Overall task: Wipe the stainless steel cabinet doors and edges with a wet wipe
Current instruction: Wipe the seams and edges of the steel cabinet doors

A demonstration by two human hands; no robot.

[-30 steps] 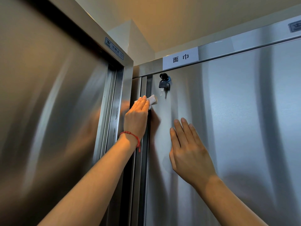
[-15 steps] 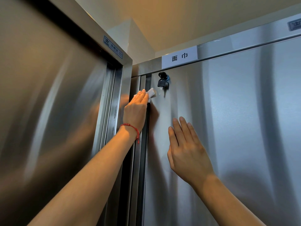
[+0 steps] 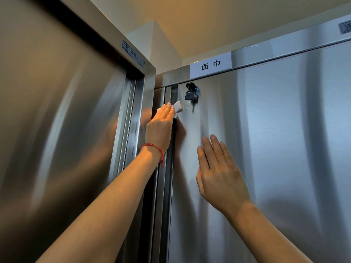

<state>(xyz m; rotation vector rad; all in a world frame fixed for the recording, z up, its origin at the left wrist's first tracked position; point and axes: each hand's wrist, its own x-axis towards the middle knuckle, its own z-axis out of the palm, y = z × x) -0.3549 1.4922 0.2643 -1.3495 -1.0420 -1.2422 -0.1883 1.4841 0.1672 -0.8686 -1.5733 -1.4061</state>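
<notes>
Wipe under straight, close-set fingers of left hand, pressed on door's left edge just left of key: best dragged slowly along the seam, skirting the key, right hand flat, fingers together, steadying the door.

Left hand presses wipe on door edge, left of keys; right hand flat on door below.
</notes>
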